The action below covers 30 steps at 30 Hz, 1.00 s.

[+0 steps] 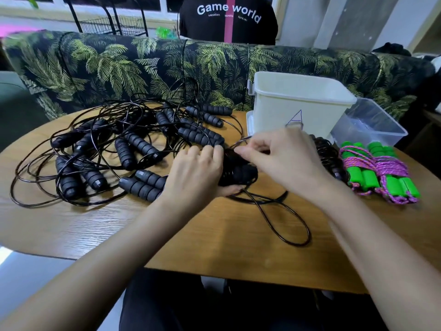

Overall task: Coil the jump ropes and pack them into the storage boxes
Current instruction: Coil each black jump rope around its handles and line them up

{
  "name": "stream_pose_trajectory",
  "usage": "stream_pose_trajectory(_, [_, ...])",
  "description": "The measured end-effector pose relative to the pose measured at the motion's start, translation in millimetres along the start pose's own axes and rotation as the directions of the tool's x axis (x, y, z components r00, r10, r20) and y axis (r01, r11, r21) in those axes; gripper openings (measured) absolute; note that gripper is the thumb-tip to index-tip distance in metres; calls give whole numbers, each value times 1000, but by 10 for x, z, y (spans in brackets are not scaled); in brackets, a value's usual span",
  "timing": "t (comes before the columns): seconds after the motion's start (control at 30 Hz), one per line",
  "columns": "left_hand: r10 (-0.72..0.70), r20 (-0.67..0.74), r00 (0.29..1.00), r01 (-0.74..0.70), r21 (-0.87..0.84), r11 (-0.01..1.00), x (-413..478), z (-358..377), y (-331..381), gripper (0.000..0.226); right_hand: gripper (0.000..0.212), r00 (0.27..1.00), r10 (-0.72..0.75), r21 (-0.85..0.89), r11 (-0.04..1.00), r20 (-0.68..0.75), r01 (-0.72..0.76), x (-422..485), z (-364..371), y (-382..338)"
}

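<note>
Two bare hands meet over an oval wood-grain table [191, 235], partway through coiling one black jump rope. Nearest the camera, a slack loop of thin, glossy cord [298, 245] lies on the table, not yet wound in. The left hand [193, 173] curls its fingers around the half-made bundle [238, 174], handles and wraps together. The right hand [284, 158] pinches the cord between thumb and fingertips just above it. How many turns are already on is hard to tell, as the hands cover most of the bundle.

Done well, the step likely calls for even tension from the right hand and each turn laid snug beside the last. The left needs a firm clamp so the springy, slippery cord cannot unwind.

To the left sprawls a tangle of uncoiled black ropes [140, 144], their ribbed foam handles matt and soft-looking. Just behind the right hand sits a finished black coil [327, 151], then green-handled ropes [366, 179] bound in braided pink-and-purple cord. Beyond stand an opaque white storage box [298, 103] and, just beside it, a clear plastic box [367, 125], both open. A palm-print sofa [119, 63] and a person in a black shirt [229, 20] fill the background.
</note>
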<state>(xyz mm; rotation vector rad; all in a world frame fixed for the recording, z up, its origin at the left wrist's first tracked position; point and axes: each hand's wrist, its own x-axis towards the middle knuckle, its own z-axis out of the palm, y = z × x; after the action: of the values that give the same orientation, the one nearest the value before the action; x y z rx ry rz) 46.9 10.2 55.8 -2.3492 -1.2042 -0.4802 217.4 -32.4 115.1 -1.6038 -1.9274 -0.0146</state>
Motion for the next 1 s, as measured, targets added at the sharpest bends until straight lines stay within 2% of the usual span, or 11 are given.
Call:
stream_pose_trajectory(0.1, [-120,51,991,119,30,992,49,-9,-104,82,38,998,55,141,989,-21,-51,-319,99,28])
stream_pose_trajectory(0.23, [-193,88,977,194,-2,981,140,-38,-211,101,32,988,151,379,915,0,-140,-572,268,109])
stream_pose_trajectory(0.4, [-282,81,956,293,-267,918,162,-129,-218,115,26,978,188,566,798,91,-206,-621,383,190])
stream_pose_trajectory(0.5, [-338,124,933,355,-478,803,120,-170,-195,108,17,963,209,608,747,170,-269,-572,423,149])
stream_pose_trajectory(0.63, [-352,201,914,391,-663,639,91,-152,-181,107,10,943,283,607,723,176,-330,-470,497,154])
stream_pose_trajectory(0.77, [-245,308,919,393,-729,561,75,-190,-156,101,5,953,295,478,830,61,-288,-397,541,142])
stream_pose_trajectory(0.83, [-201,344,917,398,-770,498,60,-207,-132,88,9,953,303,455,848,7,-273,-384,555,150])
stream_pose_trajectory(0.93, [-155,376,914,406,-817,410,43,-199,-141,53,10,935,336,423,868,-116,-260,-396,546,193])
stream_pose_trajectory(0.97, [-141,381,914,404,-818,410,39,-187,-146,50,25,923,337,369,895,-188,-252,-395,528,219])
stream_pose_trajectory(1.0, [-122,384,915,398,-817,418,39,-170,-151,53,50,912,321,285,927,-256,-246,-390,500,247])
